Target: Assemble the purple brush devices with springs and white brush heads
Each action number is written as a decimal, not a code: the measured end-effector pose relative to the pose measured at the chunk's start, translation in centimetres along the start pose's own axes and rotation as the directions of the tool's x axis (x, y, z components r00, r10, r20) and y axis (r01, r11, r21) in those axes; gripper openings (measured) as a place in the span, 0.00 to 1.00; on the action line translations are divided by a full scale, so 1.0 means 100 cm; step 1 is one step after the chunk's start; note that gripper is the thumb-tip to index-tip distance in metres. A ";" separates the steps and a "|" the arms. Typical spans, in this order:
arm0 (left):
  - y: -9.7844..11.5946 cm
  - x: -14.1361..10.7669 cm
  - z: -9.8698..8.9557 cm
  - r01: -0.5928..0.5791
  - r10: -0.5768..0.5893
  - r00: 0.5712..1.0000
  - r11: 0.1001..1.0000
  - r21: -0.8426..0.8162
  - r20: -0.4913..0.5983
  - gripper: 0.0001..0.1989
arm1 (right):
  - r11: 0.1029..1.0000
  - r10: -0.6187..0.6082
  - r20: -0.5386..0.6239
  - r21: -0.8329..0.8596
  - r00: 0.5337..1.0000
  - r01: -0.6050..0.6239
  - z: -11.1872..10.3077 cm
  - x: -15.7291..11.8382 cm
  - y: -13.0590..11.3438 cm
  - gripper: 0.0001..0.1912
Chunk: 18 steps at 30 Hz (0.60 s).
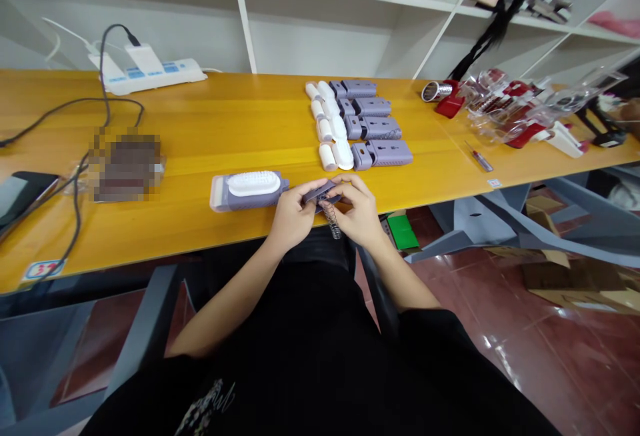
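Observation:
At the table's front edge, my left hand [292,217] is closed on a grey-purple plastic part [318,192]. My right hand [361,215] grips the same part from the other side, its fingers partly hiding it. A metal coil spring [332,221] sticks out below the part, beside my right thumb; whether the thumb presses on it I cannot tell. Left of my hands lies a grey-purple handheld device [240,201] with a white, bristled oval pad [254,183] on top.
Further back are rows of white rollers [328,157], white oval pads [343,154] and grey-purple housings [393,153]. A screwdriver [481,158] and a heap of clear and red plastic parts [515,106] are at right. Cables, a power strip [155,77] and a phone [30,193] occupy the left.

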<state>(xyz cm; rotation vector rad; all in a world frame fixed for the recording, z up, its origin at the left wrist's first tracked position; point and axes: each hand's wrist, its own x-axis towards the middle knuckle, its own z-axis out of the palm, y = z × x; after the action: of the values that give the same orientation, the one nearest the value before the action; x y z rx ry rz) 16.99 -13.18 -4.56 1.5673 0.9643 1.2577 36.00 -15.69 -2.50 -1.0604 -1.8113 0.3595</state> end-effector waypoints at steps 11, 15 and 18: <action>-0.002 0.000 -0.002 0.020 -0.021 1.000 0.999 0.042 0.016 0.27 | 0.996 -0.059 -0.042 -0.074 0.997 0.055 0.002 0.001 0.004 0.09; -0.001 0.000 -0.002 0.028 -0.028 0.999 0.999 0.035 0.025 0.27 | 0.994 -0.089 -0.050 -0.070 0.995 0.086 0.001 0.002 0.002 0.08; -0.001 -0.001 -0.003 0.025 -0.025 0.999 1.000 0.016 0.037 0.27 | 0.994 -0.094 -0.057 -0.059 0.994 0.091 0.000 0.002 0.001 0.07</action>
<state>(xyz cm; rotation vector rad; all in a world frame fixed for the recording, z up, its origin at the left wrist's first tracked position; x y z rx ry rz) 16.73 -13.18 -4.64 1.5808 0.9693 1.2024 36.03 -15.45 -2.42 -1.0112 -1.8197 0.2200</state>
